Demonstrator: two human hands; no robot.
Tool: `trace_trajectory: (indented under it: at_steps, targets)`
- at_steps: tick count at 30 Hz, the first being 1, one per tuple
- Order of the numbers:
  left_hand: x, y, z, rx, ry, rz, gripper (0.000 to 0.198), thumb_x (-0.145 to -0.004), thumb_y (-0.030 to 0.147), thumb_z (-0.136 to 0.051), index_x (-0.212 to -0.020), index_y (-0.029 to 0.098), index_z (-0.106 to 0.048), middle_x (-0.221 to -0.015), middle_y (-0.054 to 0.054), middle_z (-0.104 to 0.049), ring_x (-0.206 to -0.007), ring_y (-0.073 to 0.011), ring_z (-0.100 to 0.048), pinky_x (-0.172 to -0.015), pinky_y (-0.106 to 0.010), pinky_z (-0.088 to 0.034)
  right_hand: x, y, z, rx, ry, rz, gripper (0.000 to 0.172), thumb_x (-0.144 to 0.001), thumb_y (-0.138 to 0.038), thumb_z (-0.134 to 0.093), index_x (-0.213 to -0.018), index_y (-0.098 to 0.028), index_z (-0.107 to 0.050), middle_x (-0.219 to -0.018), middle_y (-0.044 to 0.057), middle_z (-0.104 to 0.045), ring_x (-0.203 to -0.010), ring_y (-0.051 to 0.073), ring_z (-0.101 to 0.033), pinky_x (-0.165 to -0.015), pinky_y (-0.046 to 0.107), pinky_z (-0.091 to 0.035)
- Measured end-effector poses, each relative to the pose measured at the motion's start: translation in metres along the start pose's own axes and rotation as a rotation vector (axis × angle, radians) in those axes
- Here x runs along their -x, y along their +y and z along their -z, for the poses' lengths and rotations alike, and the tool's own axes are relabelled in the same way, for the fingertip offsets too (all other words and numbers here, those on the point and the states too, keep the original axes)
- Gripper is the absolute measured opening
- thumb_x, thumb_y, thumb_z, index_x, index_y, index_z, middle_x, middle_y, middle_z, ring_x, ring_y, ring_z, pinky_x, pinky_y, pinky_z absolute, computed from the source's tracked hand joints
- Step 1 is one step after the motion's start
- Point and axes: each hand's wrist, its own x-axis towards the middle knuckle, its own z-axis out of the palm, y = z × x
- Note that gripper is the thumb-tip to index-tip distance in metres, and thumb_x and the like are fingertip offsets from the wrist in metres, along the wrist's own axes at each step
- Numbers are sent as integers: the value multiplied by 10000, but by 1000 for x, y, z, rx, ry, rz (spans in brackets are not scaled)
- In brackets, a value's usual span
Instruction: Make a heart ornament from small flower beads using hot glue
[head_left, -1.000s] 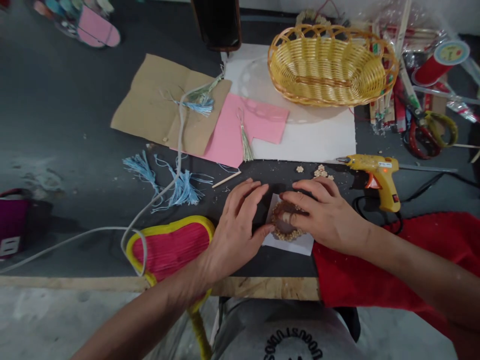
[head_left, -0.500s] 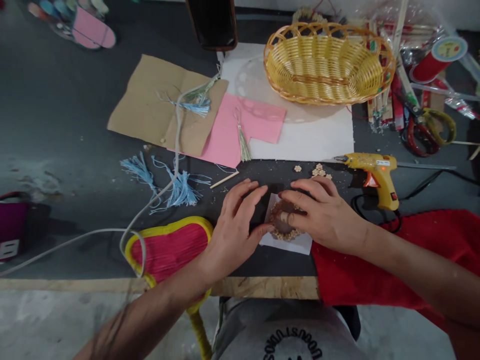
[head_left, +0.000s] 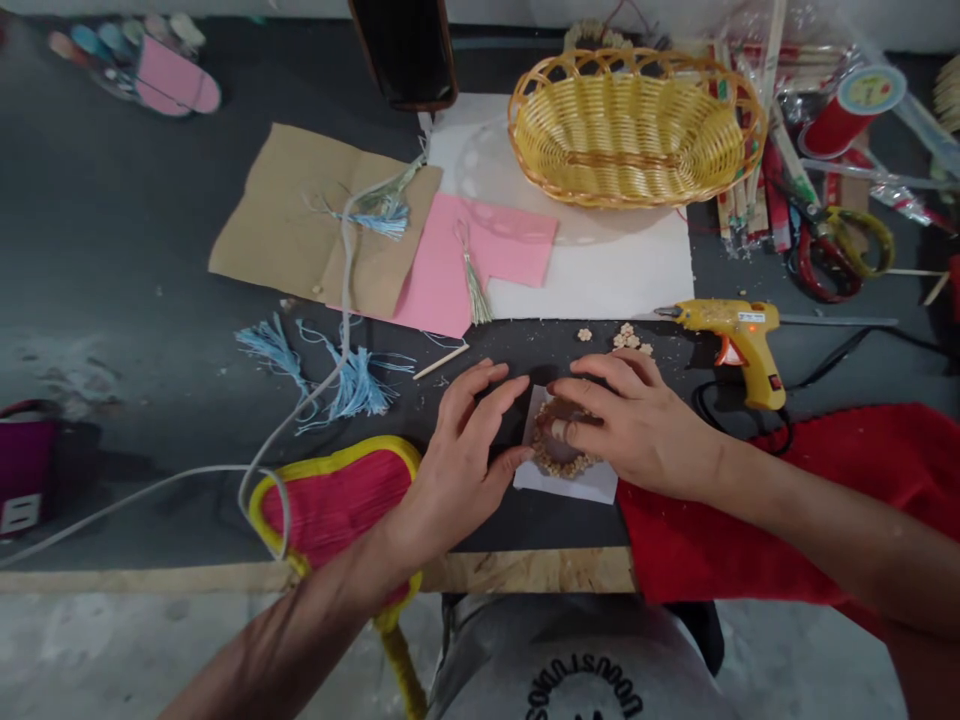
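A small brown disc ringed with tan beads [head_left: 559, 452] lies on a white paper square [head_left: 592, 482] near the table's front edge. My right hand [head_left: 637, 425] lies over the disc, fingers curled and pressing on its top. My left hand [head_left: 461, 460] rests beside it on the left, fingers stretched out and the thumb touching the paper's left edge. A few loose small wooden flowers [head_left: 628, 340] lie just beyond my right hand.
A yellow glue gun [head_left: 739, 335] lies to the right, its cord running off. A red cloth [head_left: 787, 500] covers the front right. A red and yellow woven piece [head_left: 337, 500], blue tassels [head_left: 352, 385], brown, pink and white sheets, a wicker basket [head_left: 637, 125] and scissors [head_left: 832, 250] surround.
Both hands stay on the beaded disc and paper with hardly any movement. The view has shifted slightly, so everything sits a little further left and up.
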Motion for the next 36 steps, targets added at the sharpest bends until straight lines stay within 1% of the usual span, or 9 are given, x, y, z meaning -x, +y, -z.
trace_trajectory:
  at_steps: [5, 13, 15, 17, 20, 23, 26, 30, 36]
  targets:
    - [0, 1, 0, -15, -8, -4, 580, -917, 211, -603, -1446, 273, -373, -1418, -122, -439, -1405, -310, -394, -1144, -535, -406, 0, 0, 0, 17, 7, -1, 151, -895, -177, -602, -959, -260, -710, -1241, 51, -649, -1233, 283, -418, -1008, 487, -308]
    - [1, 4, 6, -42, 10, -41, 563, -910, 176, -612, -1421, 234, -383, -1418, -134, -427, -1418, -303, -376, -1147, -504, -419, -1, 0, 0, 7, 18, 4, 206, -905, -138, -558, -975, -270, -700, -1251, 40, -648, -1222, 273, -416, -996, 480, -304]
    - [4, 6, 9, -73, 8, -51, 511, -917, 142, -582, -1391, 218, -405, -1405, -136, -433, -1421, -299, -370, -1147, -505, -419, 0, 0, 2, 1, 14, 3, 213, -916, -144, -549, -1003, -272, -694, -1285, 33, -636, -1239, 275, -405, -1004, 478, -303]
    - [10, 10, 11, -113, 6, -63, 449, -926, 111, -542, -1351, 212, -437, -1381, -132, -443, -1415, -299, -375, -1140, -515, -425, 4, 1, 7, 0, 8, -8, 270, -926, -137, -529, -1102, -278, -677, -1315, 29, -622, -1253, 273, -399, -1011, 476, -308]
    - [26, 19, 12, -193, 6, -109, 372, -924, 79, -518, -1273, 210, -513, -1303, -120, -489, -1377, -305, -407, -1106, -519, -456, 18, 1, 15, -1, 25, -50, 371, -925, -105, -507, -1227, -279, -634, -1327, 42, -613, -1254, 273, -415, -1012, 479, -336]
    - [43, 29, 6, -284, -24, -157, 343, -905, 72, -552, -1227, 186, -579, -1197, -113, -551, -1285, -305, -470, -1073, -513, -479, 39, -1, 21, -2, 49, -94, 364, -905, -84, -516, -1203, -245, -651, -1316, 71, -617, -1246, 297, -443, -985, 492, -388]
    - [55, 37, -2, -340, -78, -164, 389, -904, 89, -575, -1289, 146, -564, -1179, -120, -575, -1225, -293, -505, -1046, -476, -503, 62, -2, 23, -12, 56, -157, 390, -878, -49, -524, -1204, -219, -655, -1298, 93, -623, -1239, 314, -465, -979, 509, -434]
    - [61, 42, -10, -390, -72, -164, 424, -919, 106, -567, -1340, 89, -516, -1172, -135, -580, -1200, -294, -515, -1039, -472, -513, 87, -4, 21, -85, 117, -236, 429, -877, -24, -519, -1238, -223, -637, -1259, 98, -628, -1182, 281, -505, -992, 485, -488]
    - [62, 41, -17, -429, -55, -153, 458, -928, 105, -559, -1379, 102, -482, -1195, -138, -554, -1220, -299, -499, -1067, -495, -496, 111, -3, 16, -136, 224, -316, 371, -899, -42, -519, -1208, -204, -643, -1124, 97, -661, -1011, 230, -599, -878, 405, -561]
